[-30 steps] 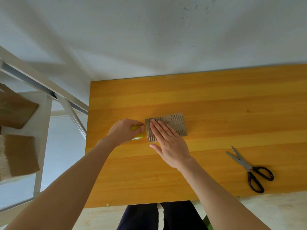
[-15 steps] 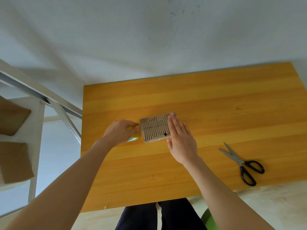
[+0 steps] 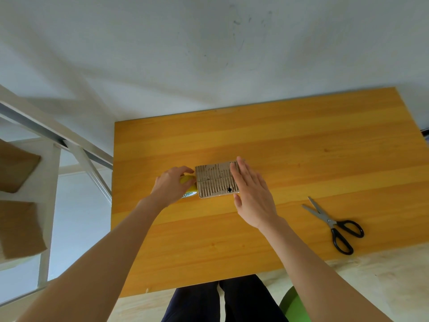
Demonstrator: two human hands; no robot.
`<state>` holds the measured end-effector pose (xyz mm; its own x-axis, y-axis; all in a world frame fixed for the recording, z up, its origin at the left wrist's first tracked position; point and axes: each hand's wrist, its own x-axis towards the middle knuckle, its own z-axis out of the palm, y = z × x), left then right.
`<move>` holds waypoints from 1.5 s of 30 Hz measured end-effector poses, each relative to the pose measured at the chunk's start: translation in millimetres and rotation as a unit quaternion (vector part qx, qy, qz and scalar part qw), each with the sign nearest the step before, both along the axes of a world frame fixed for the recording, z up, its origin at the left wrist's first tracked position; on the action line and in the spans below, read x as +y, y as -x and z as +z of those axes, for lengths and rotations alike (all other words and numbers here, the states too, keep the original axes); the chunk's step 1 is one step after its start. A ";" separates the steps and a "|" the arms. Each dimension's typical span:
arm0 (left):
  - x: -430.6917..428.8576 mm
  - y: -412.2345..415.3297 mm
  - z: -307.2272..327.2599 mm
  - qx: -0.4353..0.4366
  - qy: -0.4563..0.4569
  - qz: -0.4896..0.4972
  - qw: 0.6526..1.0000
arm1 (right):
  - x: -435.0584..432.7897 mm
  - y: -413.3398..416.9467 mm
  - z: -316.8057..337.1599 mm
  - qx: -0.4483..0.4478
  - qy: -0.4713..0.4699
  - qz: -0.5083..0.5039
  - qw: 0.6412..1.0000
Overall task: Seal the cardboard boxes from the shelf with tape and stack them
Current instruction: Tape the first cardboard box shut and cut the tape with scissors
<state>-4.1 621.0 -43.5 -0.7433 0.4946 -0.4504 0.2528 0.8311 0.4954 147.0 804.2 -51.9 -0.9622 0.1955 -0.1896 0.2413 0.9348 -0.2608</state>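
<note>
The left hand [image 3: 173, 185] holds the yellow tape roll [image 3: 188, 185] beside the small cardboard box [image 3: 214, 180]. The right hand [image 3: 251, 195] lies flat, fingers straight, on the box's right end.

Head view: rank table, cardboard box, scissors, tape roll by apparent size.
1. table
2. cardboard box and scissors: close; scissors longer, box fuller
3. tape roll, mostly hidden under left hand, so unsure
</note>
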 end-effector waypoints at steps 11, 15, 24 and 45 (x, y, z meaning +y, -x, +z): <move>44.9 -48.7 36.7 0.221 -0.114 -0.159 0.955 | 9.3 -15.9 14.9 0.032 0.017 -0.046 0.998; 87.6 -78.7 39.0 0.190 -0.143 -0.209 0.948 | 33.5 -51.3 18.1 0.037 0.032 -0.146 0.988; 175.2 -148.9 17.6 0.115 -0.096 -0.366 0.918 | 91.7 -154.8 14.4 0.007 0.019 -0.303 0.953; 223.5 -207.4 -25.8 -0.008 0.028 -0.400 0.916 | 151.2 -221.1 -45.6 -0.118 -0.021 -0.283 0.952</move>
<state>203.3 844.6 -69.3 -0.1461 0.8539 -0.4996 0.7857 0.4070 0.4659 368.2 955.4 -97.5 -0.6320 0.6821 -0.3678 0.7566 0.6458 -0.1022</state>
